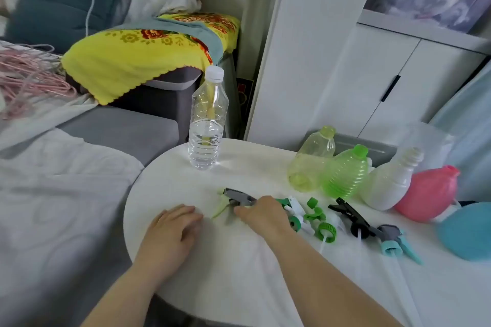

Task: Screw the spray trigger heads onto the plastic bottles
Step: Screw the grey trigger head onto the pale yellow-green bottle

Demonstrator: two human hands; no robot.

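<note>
Now, left hand [172, 229] spread flat on the round white desk [170, 183], right hand [263, 214] pinches the grey-and-lime plastic spray trigger head [237, 197]; better to grip nearer its collar.

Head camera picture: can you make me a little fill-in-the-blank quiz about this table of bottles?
1. The clear water bottle stands upright with a ____ cap.
2. The white bottle lies between the green ribbed bottle and the ____ one.
3. The right hand grips a grey spray head; the left hand rests flat on the ____.
Missing: white; pink; table.
</note>
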